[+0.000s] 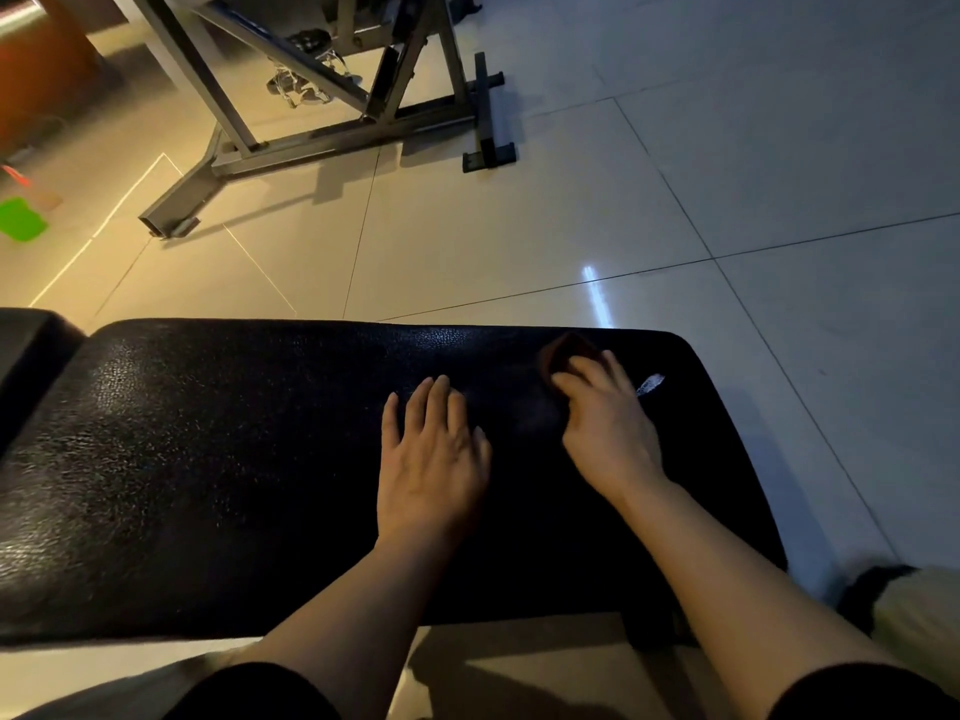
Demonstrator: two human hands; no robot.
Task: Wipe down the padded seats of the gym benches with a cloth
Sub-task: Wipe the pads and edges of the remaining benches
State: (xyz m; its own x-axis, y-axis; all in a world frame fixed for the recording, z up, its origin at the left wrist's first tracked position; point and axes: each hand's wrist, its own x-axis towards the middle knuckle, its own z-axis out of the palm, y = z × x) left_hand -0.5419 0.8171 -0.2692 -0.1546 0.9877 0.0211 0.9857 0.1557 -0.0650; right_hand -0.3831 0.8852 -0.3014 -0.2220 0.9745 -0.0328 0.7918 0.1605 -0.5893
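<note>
Brown cloth (563, 356) lies bunched on the black padded seat (208, 459) under the curled fingers (571, 379) of the right hand (605, 428); left hand (431, 459) rests flat beside it, fingers loosely spread.

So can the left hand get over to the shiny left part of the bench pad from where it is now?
Probably yes. The left hand lies flat on the bench pad, and the pad to its left shows nothing lying in the way. The right hand, with the cloth, is on the other side.
</note>
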